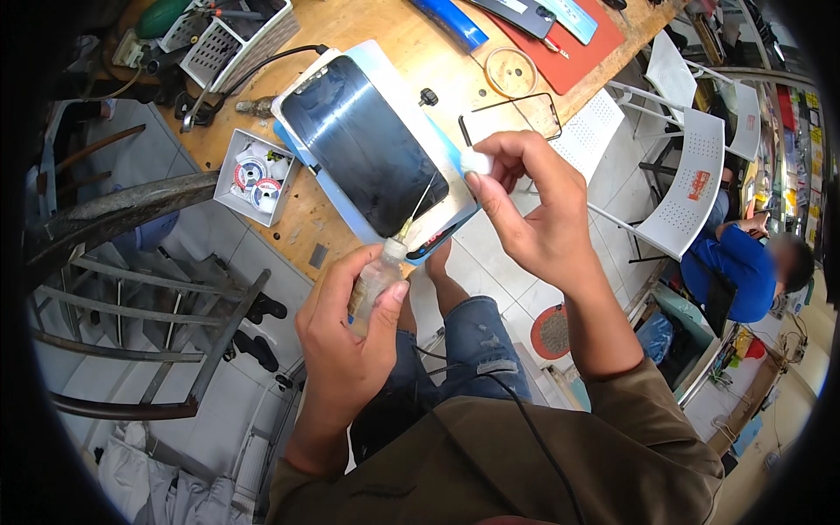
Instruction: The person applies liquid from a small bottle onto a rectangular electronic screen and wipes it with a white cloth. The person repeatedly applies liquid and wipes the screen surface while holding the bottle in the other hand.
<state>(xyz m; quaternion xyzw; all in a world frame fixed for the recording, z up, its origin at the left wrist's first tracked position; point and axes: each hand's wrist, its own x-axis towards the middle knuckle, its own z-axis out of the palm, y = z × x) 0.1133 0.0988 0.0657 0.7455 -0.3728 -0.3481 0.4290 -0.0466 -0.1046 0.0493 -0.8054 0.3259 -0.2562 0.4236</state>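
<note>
By the workbench (359, 22), left grip (348, 324) clasps a half-hidden bottle (371, 289), right grip (544, 210) pinches perhaps a cap (474, 162)

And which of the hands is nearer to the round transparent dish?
Right. The right hand is below the dish in the picture; the left hand is farther away, lower and to the left, around a translucent plastic bottle.

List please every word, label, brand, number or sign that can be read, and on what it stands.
I do not copy wording; print shows here:
Spools: red, white and blue labels, too small to read.
White chairs: red print, blurred.
Bottle in the left hand: label mostly covered, unreadable.
Dark panel: red marks, unreadable.
Tags at far right: yellow, too small to read.
</note>
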